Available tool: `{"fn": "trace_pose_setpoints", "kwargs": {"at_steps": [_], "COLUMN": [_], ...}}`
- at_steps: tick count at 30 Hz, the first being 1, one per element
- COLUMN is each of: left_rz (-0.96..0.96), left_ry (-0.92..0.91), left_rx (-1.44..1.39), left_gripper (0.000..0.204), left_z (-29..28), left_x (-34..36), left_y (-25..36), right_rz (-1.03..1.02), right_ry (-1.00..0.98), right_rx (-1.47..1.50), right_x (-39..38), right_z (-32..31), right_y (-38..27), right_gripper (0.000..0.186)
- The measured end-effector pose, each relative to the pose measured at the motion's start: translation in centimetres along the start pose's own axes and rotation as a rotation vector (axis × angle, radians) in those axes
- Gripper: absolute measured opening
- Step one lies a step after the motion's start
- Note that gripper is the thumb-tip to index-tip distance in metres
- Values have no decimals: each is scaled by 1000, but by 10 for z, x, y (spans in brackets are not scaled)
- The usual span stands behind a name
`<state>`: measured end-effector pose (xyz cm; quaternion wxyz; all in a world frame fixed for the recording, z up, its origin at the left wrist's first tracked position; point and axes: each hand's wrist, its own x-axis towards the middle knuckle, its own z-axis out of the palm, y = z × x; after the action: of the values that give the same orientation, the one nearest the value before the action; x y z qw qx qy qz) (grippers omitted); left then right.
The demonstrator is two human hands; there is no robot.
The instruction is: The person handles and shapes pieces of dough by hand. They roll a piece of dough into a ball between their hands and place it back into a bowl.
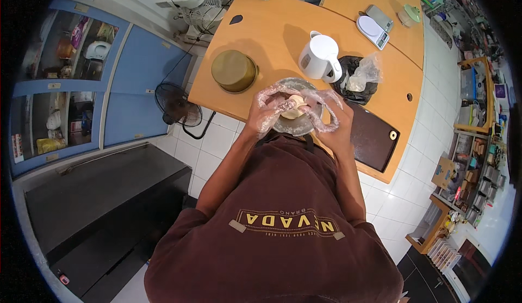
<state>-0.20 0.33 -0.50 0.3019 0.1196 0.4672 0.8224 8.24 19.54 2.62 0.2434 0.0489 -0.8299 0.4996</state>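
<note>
A small pale piece of dough (294, 107) is held up between both hands, above a round metal bowl (297, 82) at the table's front edge. My left hand (269, 106) pinches it from the left with thumb and fingers. From the right, my right hand (330, 113) presses its fingertips against it, thumb and fingers curved into a loop. Whitish, flour-like residue coats both hands. The hands and dough hide much of the bowl's inside. Just right of my right hand lies a dark baking tray (372, 137), with a small pale dough ring (393, 135) near its right edge.
On the wooden table (261, 36) stand an olive-coloured pot (234, 70) at left and a white electric kettle (319, 55) behind the bowl. A black plastic bag (348, 69), a white kitchen scale (373, 30) and a green-lidded container (409, 15) are farther right. A black fan (176, 104) stands left.
</note>
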Motion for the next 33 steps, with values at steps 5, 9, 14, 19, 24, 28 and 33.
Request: {"fn": "trace_pose_setpoints", "kwargs": {"at_steps": [5,9,14,19,24,28,33], "left_rz": [23,2,-17,40,21,-1,-83], "left_ry": [-10,-31,-24,-45,-39,-25,-15], "left_rx": [1,-19,70,20,8,-7,-50], "left_gripper": [30,32,34,37,36,33,30], "left_z": [-2,-2,-5,-2,3,4,-3], "left_x": [0,0,1,2,1,-1,0], "left_y": [-1,1,3,5,12,10,2], "right_rz": [-53,-56,-24,-58,-2,-23,-27], "right_ry": [-62,-47,7,19,12,59,-41], "right_rx": [-44,-42,-9,-49,52,16,-9], "right_x": [-4,-2,0,0,5,9,8], "right_z": [-2,-2,1,4,3,6,0], "right_y": [8,7,-6,-3,-5,-6,-7], "right_gripper": [48,48,43,37,33,26,35]}}
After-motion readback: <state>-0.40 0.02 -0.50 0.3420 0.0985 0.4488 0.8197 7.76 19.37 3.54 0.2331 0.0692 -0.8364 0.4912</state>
